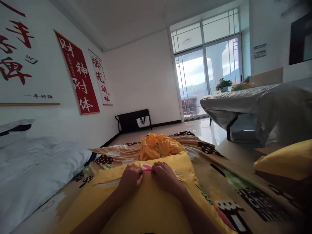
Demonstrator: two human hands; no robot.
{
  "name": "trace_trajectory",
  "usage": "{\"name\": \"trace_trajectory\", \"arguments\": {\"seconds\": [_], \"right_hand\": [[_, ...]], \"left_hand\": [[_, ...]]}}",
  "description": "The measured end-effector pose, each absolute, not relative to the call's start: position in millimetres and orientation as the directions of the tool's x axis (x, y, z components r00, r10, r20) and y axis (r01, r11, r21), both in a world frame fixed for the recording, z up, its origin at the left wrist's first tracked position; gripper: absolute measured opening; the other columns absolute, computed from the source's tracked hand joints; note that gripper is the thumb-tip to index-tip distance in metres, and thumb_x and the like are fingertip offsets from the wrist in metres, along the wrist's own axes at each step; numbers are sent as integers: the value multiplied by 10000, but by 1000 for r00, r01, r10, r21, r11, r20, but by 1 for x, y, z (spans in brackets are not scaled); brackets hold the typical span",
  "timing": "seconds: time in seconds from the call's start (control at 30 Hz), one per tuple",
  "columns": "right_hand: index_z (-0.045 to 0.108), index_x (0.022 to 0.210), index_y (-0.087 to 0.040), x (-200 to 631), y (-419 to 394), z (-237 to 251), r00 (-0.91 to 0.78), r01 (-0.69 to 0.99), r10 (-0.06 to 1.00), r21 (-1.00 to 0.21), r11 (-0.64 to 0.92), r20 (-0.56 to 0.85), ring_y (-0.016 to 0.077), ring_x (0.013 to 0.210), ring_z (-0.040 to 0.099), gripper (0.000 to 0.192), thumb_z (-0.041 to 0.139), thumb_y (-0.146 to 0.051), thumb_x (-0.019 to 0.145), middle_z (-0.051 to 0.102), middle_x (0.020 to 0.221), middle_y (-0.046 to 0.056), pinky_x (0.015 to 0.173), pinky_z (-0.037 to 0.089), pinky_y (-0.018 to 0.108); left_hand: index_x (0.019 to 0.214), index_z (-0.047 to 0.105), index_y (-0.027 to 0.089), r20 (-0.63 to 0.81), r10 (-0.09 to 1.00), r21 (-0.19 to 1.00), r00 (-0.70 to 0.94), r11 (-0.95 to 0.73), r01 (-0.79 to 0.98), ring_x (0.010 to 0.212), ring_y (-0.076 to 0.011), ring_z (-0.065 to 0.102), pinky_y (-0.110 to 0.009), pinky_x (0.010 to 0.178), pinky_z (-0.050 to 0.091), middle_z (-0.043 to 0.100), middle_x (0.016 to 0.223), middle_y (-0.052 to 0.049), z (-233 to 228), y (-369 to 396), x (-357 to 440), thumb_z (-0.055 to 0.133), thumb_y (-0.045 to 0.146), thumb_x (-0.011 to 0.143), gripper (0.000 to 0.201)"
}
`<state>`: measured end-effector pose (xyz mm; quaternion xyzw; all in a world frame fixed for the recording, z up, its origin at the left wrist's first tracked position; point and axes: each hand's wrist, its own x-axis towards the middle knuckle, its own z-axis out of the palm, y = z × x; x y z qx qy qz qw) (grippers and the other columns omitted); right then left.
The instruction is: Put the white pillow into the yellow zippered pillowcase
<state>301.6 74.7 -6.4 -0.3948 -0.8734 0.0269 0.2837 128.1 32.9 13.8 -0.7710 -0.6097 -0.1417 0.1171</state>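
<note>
pinching yellow cloth (148, 201) near its far edge with left hand (131, 177) and right hand (166, 176), both curled nearly closed; largely spread out, apparently leaving orange cloth (158, 146) crumpled just beyond yellow cloth.

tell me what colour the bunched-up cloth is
The bunched-up cloth is orange with green print, best in the head view.

Both your bare forearms reach forward from the bottom of the view, your left forearm (104, 209) and your right forearm (193, 204) slanting inward toward each other. Your left hand (132, 177) and right hand (164, 175) sit near one another without touching, backs upward, fingers curled into a grip; you have some fingertips hidden from sight.
</note>
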Motion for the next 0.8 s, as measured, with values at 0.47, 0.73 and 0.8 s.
{"name": "trace_trajectory", "arguments": {"seconds": [0.47,0.73,0.8], "right_hand": [[666,818,-178,300,75,-9,-523,676,698,-262,689,489,148,841,582,229,443,-137,853,676,901,45,725,317,267],[659,814,-176,302,74,-6,-523,668,700,-276,691,486,149,836,578,213,455,-130,852,672,905,44,739,319,267],[660,813,-177,302,75,-7,-516,663,700,-287,691,494,149,846,574,216,454,-126,853,671,905,48,756,322,264]], "left_hand": [[831,618,160,427,901,54,75,-109,993,845,-218,572,-398,839,303,660,856,-71,14,29,115,400,224,876,231],[780,601,172,448,893,154,-45,-27,988,839,-214,583,-406,834,291,673,846,-52,5,29,71,410,276,838,225],[780,604,178,478,877,177,-49,-42,983,847,-206,580,-410,841,289,681,855,-53,4,27,60,412,282,836,225]]}}
